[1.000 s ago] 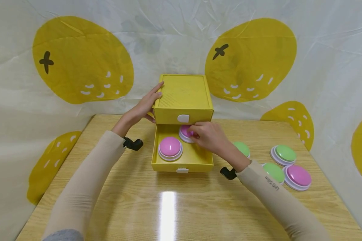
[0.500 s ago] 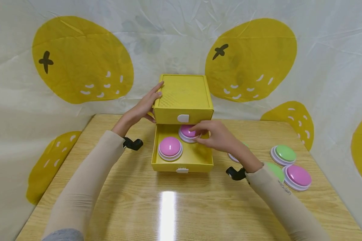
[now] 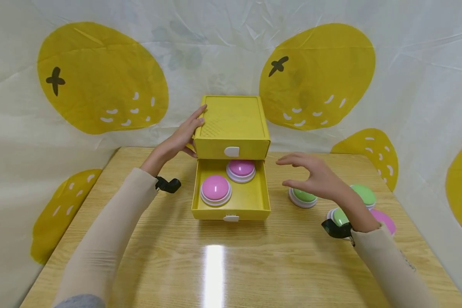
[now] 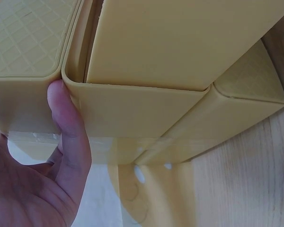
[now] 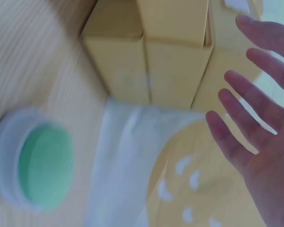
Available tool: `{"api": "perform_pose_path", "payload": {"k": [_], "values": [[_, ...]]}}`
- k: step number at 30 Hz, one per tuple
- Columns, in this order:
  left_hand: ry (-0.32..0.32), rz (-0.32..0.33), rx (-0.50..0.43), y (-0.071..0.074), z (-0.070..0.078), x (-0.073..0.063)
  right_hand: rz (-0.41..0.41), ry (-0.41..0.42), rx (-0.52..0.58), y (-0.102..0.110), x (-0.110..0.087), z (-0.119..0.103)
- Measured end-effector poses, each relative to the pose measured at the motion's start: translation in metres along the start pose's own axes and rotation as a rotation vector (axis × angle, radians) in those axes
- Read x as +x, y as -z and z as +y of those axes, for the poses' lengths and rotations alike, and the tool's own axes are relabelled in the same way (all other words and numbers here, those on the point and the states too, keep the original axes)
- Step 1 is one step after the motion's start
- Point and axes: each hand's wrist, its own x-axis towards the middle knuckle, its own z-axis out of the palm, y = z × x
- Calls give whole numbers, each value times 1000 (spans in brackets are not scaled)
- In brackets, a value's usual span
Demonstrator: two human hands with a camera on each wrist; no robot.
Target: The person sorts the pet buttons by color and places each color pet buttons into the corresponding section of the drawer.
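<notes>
A yellow drawer box stands on the table with a drawer pulled out below the top one. Inside that drawer sit two pink dome buttons on white bases: a front-left button and a back button, partly covered by the drawer above. My left hand rests against the box's left side; in the left wrist view its thumb lies along the yellow wall. To the right of the box hovers my right hand, fingers spread and holding nothing, above a green button.
On the right of the wooden table, another green button, a far green button and a pink button stand close together, partly behind my right forearm. A white cloth with yellow fruit prints hangs behind and at the sides.
My right hand has let go of the back pink button, left the drawer and moved right. The button stays in the drawer. My left hand has kept its place on the box.
</notes>
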Motion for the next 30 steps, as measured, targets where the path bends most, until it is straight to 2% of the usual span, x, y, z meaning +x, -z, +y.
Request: {"api": "perform_pose_path", "payload": {"k": [5, 11, 15, 24, 30], "values": [[4, 1, 5, 0, 0, -1, -40, -103, -20, 15, -30, 16], [4, 4, 4, 0, 0, 0, 2, -145, -29, 27, -67, 39], [4, 2, -1, -1, 0, 0, 33, -223, -23, 34, -92, 52], [3, 2, 4, 0, -1, 1, 26, -356, -12, 49, -150, 84], [10, 7, 3, -1, -1, 1, 40, -461, -16, 56, -180, 97]]}}
